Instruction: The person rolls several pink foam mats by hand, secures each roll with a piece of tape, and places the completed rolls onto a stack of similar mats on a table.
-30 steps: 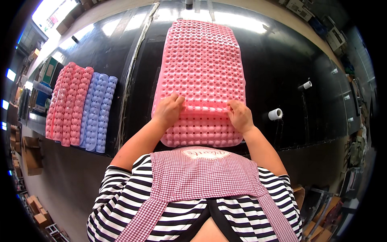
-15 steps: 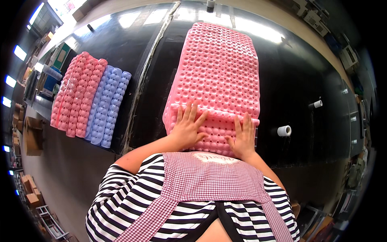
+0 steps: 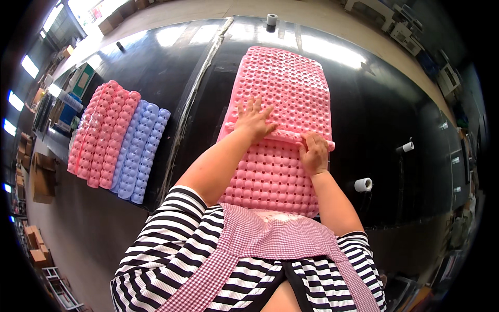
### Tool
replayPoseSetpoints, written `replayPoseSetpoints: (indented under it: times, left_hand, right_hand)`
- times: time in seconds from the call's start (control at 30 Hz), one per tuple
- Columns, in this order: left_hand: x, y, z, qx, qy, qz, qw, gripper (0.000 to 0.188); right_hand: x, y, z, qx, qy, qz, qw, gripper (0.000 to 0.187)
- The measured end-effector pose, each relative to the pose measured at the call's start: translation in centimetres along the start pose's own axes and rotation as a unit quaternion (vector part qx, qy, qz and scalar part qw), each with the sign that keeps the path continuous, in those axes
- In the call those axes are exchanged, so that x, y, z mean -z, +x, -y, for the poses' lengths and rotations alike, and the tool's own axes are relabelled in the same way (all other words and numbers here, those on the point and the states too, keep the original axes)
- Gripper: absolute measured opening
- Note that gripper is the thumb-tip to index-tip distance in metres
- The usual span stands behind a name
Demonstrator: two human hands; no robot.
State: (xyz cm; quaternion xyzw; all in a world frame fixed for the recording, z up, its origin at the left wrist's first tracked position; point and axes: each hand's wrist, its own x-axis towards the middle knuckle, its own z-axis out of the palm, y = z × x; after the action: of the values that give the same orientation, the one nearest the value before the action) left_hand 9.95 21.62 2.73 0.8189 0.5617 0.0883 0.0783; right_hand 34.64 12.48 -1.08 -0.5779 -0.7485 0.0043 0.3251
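Note:
A pink bubbled mat [image 3: 286, 86] lies in front of me on top of at least one more pink mat [image 3: 273, 179], whose rounded bubbles show nearer my body. The upper mat's near end is turned into a narrow roll across its width. My left hand [image 3: 253, 124] rests on the mat at the left part of this roll, fingers spread and pointing away from me. At the roll's right part my right hand [image 3: 314, 154] has its fingers bent over it, with the thumb against its near side.
Left of the mats lie several rolled pink mats [image 3: 106, 135] and rolled blue mats [image 3: 139, 153] side by side on the black table [image 3: 195, 127]. White tape rolls [image 3: 363, 184] [image 3: 405, 147] stand to the right, another roll [image 3: 272, 20] at the far edge. Cardboard boxes [image 3: 41, 177] are beyond the left side.
Both hands have moved away from me, carrying the rolled edge farther along. More of the lower pink mat shows. My right fingers have bent over the roll.

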Motion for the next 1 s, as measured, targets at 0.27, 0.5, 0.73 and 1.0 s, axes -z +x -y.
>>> replayPoseSetpoints:
  times: [0.27,0.5,0.73,1.0]
  left_hand:
    - [-2.0,-1.9,-0.1,-0.185,-0.076,-0.166,0.966,0.028]
    - [-0.6,-3.1,0.6,-0.169,-0.125,-0.136,0.968,0.017]
    - [-0.9,-16.5,-0.5,-0.175,-0.137,-0.075,0.972,0.029]
    - [-0.3,-9.0,-1.0,-0.187,-0.055,-0.146,0.970,0.038]
  right_hand:
    - [-0.1,2.0,-0.7,-0.042,0.045,0.013,0.998,0.034]
    - [1.5,3.0,0.4,-0.029,0.004,0.052,0.998,0.020]
    - [4.9,-8.6,6.7,-0.007,0.071,0.079,0.994,0.023]
    - [4.1,-4.0,5.6,0.032,-0.030,0.000,0.999,0.041]
